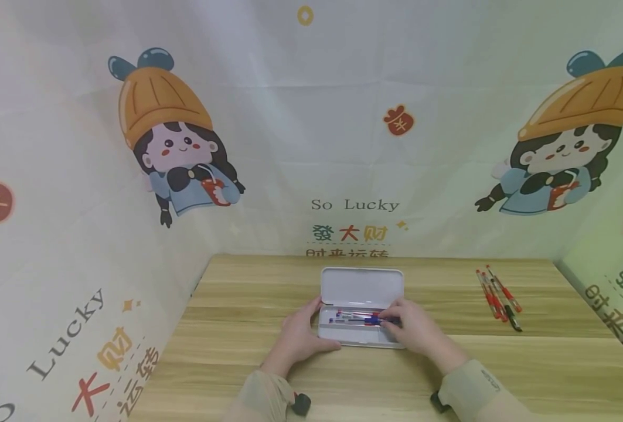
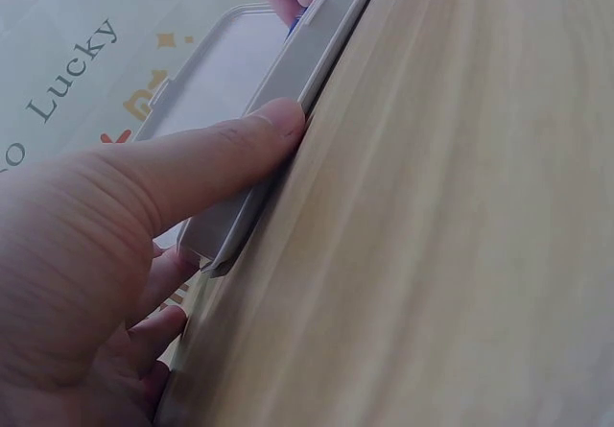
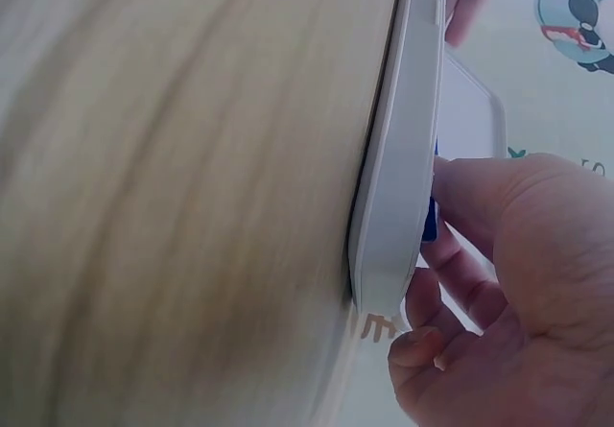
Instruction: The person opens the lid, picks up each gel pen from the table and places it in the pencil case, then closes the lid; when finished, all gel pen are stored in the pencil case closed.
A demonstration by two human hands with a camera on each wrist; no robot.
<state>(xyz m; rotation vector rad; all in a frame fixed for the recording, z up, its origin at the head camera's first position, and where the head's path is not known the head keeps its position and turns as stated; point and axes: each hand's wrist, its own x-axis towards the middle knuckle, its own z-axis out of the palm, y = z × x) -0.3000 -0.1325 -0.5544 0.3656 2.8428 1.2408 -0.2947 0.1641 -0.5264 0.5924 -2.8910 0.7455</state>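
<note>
A white pencil case lies on the table with its lid raised at the back. Several pens, with blue and red parts, lie in its tray. My left hand grips the case at its left end, thumb along the front wall and fingers round the side. At the right end, my right hand pinches a blue pen between thumb and fingers, inside the case. In the right wrist view the case wall hides most of that pen.
To the right on the wooden table lies a loose group of red pens with a black pen among them. A printed cloth hangs behind the table and along both sides.
</note>
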